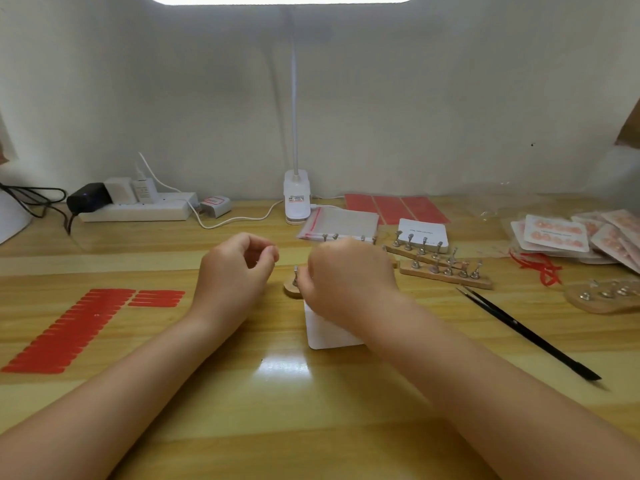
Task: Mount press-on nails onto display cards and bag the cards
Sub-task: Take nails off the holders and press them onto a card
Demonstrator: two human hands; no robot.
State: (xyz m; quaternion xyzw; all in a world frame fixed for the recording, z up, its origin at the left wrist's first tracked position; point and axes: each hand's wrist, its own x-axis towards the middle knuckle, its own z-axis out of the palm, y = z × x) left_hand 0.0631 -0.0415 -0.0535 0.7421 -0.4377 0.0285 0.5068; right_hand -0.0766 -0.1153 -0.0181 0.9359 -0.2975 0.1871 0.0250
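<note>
My left hand (239,268) hovers over the table with thumb and fingers curled together; nothing shows between them. My right hand (346,282) is curled over a small wooden nail stand (290,291), its fingertips at the stand's metal peg (295,273); whether a nail is there is hidden by the hand. A blank white display card (329,332) lies under my right wrist. Red adhesive strips (69,330) lie in rows at the left. Clear bags (341,221) and a stack of cards (422,233) sit further back.
More wooden stands with metal pegs (446,271) lie right of my hand, and another stand (604,297) lies at far right. Black tweezers (526,332) lie diagonally. Bagged finished cards (554,233) pile at far right. A lamp clamp (296,199) and power strip (135,209) stand at the back.
</note>
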